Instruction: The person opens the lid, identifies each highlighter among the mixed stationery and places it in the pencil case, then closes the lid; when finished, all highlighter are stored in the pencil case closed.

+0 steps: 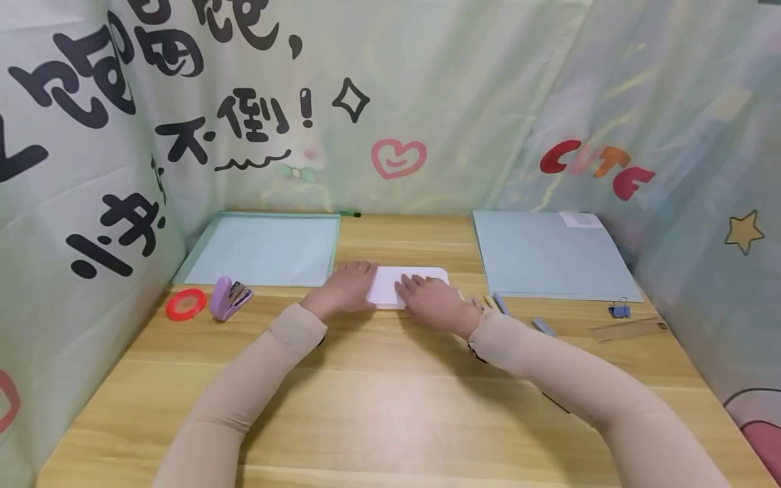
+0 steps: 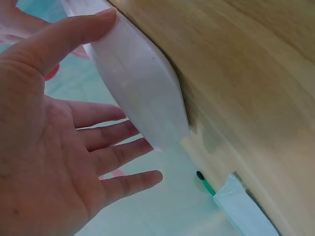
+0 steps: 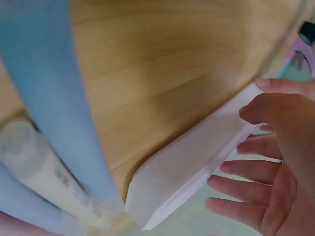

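Note:
A flat white case [image 1: 386, 285] with rounded corners lies on the wooden table between both hands; its exact kind cannot be told. The left hand [image 1: 349, 287] is at its left end. In the left wrist view the thumb [image 2: 101, 24] touches the case's side, and the other fingers [image 2: 118, 156] extend fairly straight along the opposite edge. Over the right part of the case lies the right hand [image 1: 434, 303], fingers spread. The right wrist view shows its thumb [image 3: 253, 112] against the near side and the straight fingers [image 3: 241, 189] beyond the edge.
Pens [image 1: 500, 303] and an eraser-like block [image 1: 543, 327] lie right of the case. Farther right are a binder clip [image 1: 619, 310] and ruler [image 1: 628, 329]. Pale blue folders [image 1: 262, 247] [image 1: 549, 254] flank the back. A purple stapler [image 1: 228, 299] and red tape ring [image 1: 186, 304] sit left.

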Available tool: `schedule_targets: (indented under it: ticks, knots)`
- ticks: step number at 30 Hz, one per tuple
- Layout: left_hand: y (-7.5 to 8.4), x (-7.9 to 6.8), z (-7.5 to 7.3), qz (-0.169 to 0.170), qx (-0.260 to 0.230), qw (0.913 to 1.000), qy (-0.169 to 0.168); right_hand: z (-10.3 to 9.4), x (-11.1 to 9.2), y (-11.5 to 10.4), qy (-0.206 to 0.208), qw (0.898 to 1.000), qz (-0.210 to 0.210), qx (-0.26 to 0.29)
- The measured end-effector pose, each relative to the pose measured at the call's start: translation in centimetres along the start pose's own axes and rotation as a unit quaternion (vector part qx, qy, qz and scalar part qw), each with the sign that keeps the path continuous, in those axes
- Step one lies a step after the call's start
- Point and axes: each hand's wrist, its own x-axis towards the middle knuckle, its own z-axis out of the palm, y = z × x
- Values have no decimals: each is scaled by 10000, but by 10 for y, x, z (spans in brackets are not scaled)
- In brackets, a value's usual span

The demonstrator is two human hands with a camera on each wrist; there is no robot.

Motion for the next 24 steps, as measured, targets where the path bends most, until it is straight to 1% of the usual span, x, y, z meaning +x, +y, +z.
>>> schedule_targets:
  ticks: [3, 5, 7, 12, 16, 19, 21, 24]
  knots:
    - [1, 0, -1, -2, 98, 9999, -44, 3, 5, -3, 19, 9991, -76, -405]
    - [2, 1, -2, -5, 173, 9998, -86, 4, 8, -5, -82, 9975, -135, -689]
    - [2, 1, -2, -18, 258, 9996, -127, 5, 11, -7, -236, 9951, -194, -936]
    - [3, 0, 0, -16, 481, 9987, -171, 7, 15, -12, -595, 9894, -324, -1286]
    - [3, 1, 2, 2, 580, 9982, -144, 7, 15, -13, -924, 9815, -534, -1589]
    - [3, 3, 3, -9, 688, 9975, -136, 7, 15, -12, -1029, 9782, -673, -1672]
    - [2, 3, 3, 0, 741, 9972, -125, 6, 16, -10, -1061, 9788, -732, -1595]
    - [1, 3, 2, 30, 774, 9969, -111, 2, 19, -7, -1224, 9784, -802, -1459]
